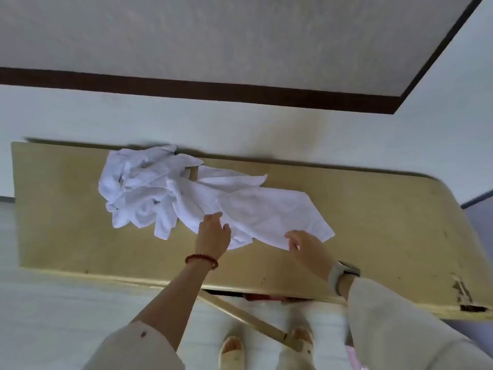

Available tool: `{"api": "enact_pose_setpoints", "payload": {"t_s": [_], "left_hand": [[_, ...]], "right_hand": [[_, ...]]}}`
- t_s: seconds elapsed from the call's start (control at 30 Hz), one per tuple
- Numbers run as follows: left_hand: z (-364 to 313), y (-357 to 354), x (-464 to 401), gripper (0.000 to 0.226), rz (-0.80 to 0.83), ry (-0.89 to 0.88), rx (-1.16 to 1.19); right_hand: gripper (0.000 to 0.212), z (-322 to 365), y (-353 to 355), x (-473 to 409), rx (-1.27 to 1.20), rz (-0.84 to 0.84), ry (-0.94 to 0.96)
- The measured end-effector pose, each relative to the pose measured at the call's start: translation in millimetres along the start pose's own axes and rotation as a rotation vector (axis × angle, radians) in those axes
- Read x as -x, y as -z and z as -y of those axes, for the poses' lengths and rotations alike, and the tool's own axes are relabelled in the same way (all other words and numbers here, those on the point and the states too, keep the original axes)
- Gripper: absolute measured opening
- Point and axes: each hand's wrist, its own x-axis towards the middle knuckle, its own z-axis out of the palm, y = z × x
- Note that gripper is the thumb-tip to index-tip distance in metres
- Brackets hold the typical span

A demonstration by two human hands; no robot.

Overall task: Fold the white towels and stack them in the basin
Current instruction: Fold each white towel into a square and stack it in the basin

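Table: a long yellowish table stands against a white wall; its near edge is chipped at the right corner.
Towel pile: a crumpled heap of white towels lies on the left-middle part of the table, near the far edge, touching the wall side.
Pulled towel: one white towel is stretched out of the heap to the right, mostly flat on the table top, with its left end still lying on the heap.
Left hand: the left hand is at the near edge of this towel, fingers bent over the cloth; it seems to pinch the edge, but the fingertips are partly hidden, so I cannot tell for sure.
Right hand: the right hand is at the near right edge of the same towel, with thumb and fingers closed on the hem.
Wrists: a red bead bracelet is on the left wrist, a pale watch on the right one.
Basin: I cannot see it in this view.
Below: two feet in light slippers stand on the pale floor under the table edge.
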Motion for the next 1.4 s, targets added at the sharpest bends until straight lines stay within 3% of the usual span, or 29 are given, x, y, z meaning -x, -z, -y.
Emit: {"api": "enact_pose_setpoints", "payload": {"t_s": [0.2,0.33,0.43,0.53,0.63,0.73,0.87,1.03,1.17,1.4], "left_hand": [[-1.8,-29.0,-63.7,0.063,-0.078,0.054,-0.339],[-9.9,-42.4,-80.3,0.045,-0.232,0.162,-0.396],[-23.0,-47.4,-78.4,0.023,-0.312,0.109,-0.224],[-51.2,-45.9,-62.1,0.019,-0.243,-0.079,-0.025],[-84.9,-40.2,-41.5,0.016,-0.202,-0.282,-0.053],[-113.5,-28.4,-26.8,0.011,-0.233,-0.47,-0.188],[-141.7,-5.9,-22.0,0.009,-0.277,-0.509,-0.132],[-168.7,11.7,-24.3,0.012,-0.331,-0.518,-0.009],[-209.2,16.8,-28.3,0.01,-0.306,-0.585,0.105],[-277.2,50.2,-26.8,0.023,-0.292,-0.643,0.222]], "right_hand": [[0.056,-39.3,-12.0,-72.6,0.509,0.168,0.207],[0.056,-72.4,-11.9,-84.8,0.553,0.241,0.274],[0.054,-79.5,-2.0,-86.9,0.508,0.244,0.361],[0.052,-67.4,25.6,-101.3,0.26,0.195,0.363],[0.058,-44.3,59.4,-117.2,0.009,0.144,0.503],[0.037,-25.9,89.3,-124.4,0.012,0.211,0.639],[0.009,-25.3,124.9,-118.3,0.145,0.257,0.637],[0.015,-33.9,173.1,-98.1,0.057,0.301,0.429],[0.017,-20.9,218.9,-80.9,-0.204,0.342,0.446],[0.02,-15.5,285.0,-52.1,-0.114,0.084,0.509]]}}
